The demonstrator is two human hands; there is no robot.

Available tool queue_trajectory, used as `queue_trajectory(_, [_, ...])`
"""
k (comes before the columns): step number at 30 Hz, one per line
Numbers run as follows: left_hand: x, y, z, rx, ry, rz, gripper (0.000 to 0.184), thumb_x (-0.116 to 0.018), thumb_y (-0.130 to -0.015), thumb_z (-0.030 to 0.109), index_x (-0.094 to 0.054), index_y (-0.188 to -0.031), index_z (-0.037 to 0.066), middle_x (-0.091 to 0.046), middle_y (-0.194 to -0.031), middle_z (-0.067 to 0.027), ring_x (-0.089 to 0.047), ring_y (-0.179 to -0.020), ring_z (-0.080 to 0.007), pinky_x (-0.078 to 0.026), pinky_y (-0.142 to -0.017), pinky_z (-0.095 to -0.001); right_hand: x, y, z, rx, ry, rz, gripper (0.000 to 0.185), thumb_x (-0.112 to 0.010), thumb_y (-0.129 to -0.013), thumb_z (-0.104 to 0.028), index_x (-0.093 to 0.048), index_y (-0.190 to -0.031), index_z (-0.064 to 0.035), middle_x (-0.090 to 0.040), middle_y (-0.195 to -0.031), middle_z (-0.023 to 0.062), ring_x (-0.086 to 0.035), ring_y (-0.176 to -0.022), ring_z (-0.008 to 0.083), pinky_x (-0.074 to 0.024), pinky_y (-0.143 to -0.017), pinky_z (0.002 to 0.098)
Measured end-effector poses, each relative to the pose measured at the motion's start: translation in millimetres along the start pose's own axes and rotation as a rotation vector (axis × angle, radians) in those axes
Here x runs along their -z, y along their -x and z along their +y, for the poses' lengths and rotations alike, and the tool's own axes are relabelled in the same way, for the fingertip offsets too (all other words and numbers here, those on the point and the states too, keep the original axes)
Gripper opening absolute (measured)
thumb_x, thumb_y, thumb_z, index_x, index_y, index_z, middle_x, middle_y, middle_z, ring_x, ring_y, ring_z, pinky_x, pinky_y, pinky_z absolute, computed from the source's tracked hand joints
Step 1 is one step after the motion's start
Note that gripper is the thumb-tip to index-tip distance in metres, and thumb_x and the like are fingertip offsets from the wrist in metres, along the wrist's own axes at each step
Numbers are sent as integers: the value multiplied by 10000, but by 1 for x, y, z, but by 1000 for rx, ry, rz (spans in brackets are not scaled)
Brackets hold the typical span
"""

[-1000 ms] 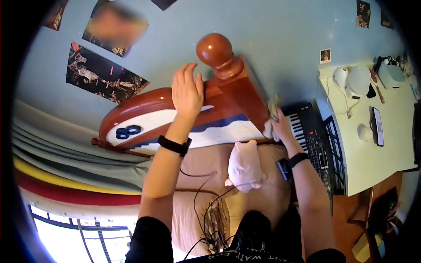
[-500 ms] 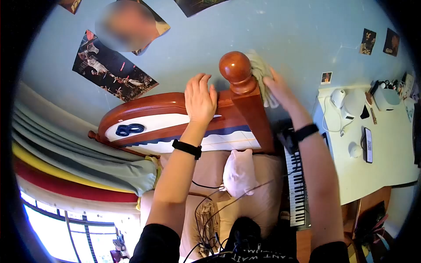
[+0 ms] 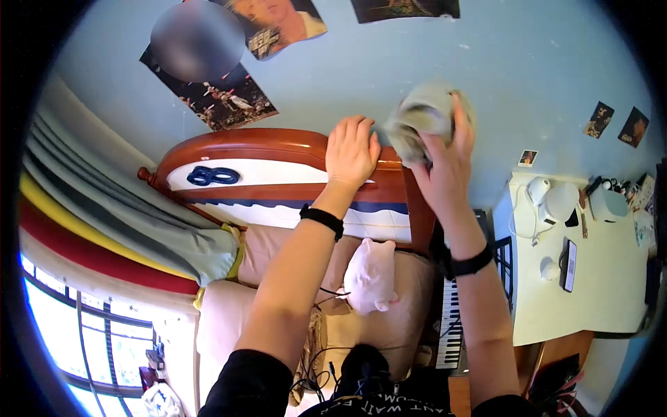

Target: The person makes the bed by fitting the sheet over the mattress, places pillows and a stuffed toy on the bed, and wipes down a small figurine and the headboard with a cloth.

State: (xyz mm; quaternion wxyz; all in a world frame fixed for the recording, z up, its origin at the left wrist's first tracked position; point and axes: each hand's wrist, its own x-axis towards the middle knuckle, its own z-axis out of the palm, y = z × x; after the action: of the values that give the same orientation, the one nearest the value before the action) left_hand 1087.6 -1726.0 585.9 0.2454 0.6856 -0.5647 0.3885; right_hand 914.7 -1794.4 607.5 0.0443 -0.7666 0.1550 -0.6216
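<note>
My left hand (image 3: 353, 153) lies over the top rail of the wooden headboard (image 3: 264, 142), its fingers hooked over the upper edge. A grey-green cloth (image 3: 427, 115), a little blurred, is in my right hand (image 3: 448, 163). The fingers press the cloth around the top of the bedpost at the headboard's right end. The post's round ball is hidden behind cloth and hand. A blue figure-eight ornament (image 3: 213, 176) is on the headboard's white panel, left of my left hand.
Below the headboard are pillows (image 3: 267, 254), a pink plush toy (image 3: 372, 274) and dark cables (image 3: 319, 379). A keyboard (image 3: 450, 326) stands right of the bed, beside a white desk (image 3: 542, 313) with a phone (image 3: 570, 265). Curtains (image 3: 132, 215) hang at left; posters (image 3: 236, 101) are on the wall.
My right hand has moved the cloth from the right side of the post up over its ball, which is now covered. My left hand has shifted slightly along the rail toward the post.
</note>
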Motion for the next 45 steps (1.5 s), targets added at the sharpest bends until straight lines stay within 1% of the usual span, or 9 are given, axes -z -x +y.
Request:
queue_trajectory(6, [-4,4,-2,41,8,-1,272,-567,-784,180,-525,-1034,82,-542,-1066,-70,-506,-980,-259,-400,-825,-375,-18,-21,13,-127,22,-168,647,-752,-500,-58,-542,-1095,-199,-510,-1224,49,-474,-1052,317,-472,-827,382])
queue_trajectory(8, [-6,3,-2,36,6,59,267,-568,-788,181,-522,-1033,84,-542,-1059,-66,-507,-974,-260,-399,-816,-374,-22,-19,20,-122,-12,-149,659,-765,-506,-66,-537,-1117,-161,-554,-1154,85,-512,-1027,297,-468,-838,364])
queue_trajectory(11, [-6,1,-4,58,59,100,242,-567,-798,162,-530,-1023,81,-557,-1040,-65,-512,-958,-266,-401,-803,-372,-31,-14,18,-501,-473,-10,683,-819,-611,-206,-457,-1166,-39,-578,-1091,151,-574,-1007,253,-453,-856,340])
queue_trajectory(14, [-5,1,-4,111,128,110,215,-561,-816,148,-542,-1018,77,-570,-1033,-76,-519,-945,-280,-405,-804,-374,-30,-10,16,-595,-433,-45,730,-823,-626,-241,-412,-1192,-30,-574,-1100,145,-571,-1012,232,-454,-852,329])
queue_trajectory(25, [6,0,-3,281,410,125,183,-560,-815,108,-559,-991,55,-586,-957,-105,-520,-930,-306,-401,-810,-403,-27,-1,26,-550,-499,-96,820,-830,-608,-260,-354,-1230,-20,-566,-1104,155,-559,-1026,258,-442,-863,348])
queue_trajectory(31, [15,7,-11,246,466,3,180,-574,-811,104,-567,-984,55,-582,-968,-113,-514,-932,-312,-402,-820,-408,-14,4,14,-650,-413,-130,798,-827,-611,-276,-375,-1217,-20,-562,-1114,168,-561,-1028,281,-447,-846,359])
queue_trajectory(34, [20,6,-24,188,480,65,197,-571,-821,99,-557,-1008,38,-566,-1014,-127,-498,-958,-309,-402,-840,-402,-14,21,14,-611,-281,-132,623,-771,-707,-227,-416,-1171,-9,-579,-1070,132,-562,-984,224,-429,-856,321])
queue_trajectory(39, [22,5,-27,425,702,40,222,-533,-882,142,-549,-1058,9,-554,-1046,-153,-534,-970,-263,-436,-848,-342,-20,70,20,-890,-538,131,480,-646,-833,-206,-440,-1208,12,-545,-1149,142,-511,-1060,209,-392,-906,320])
queue_trajectory(45, [34,-17,-17,361,810,-92,227,-521,-833,79,-595,-1046,51,-588,-1056,-135,-497,-1041,-293,-401,-905,-370,14,110,9,-889,-491,-158,483,-641,-838,-245,-456,-1202,13,-584,-1088,136,-555,-999,208,-413,-883,312])
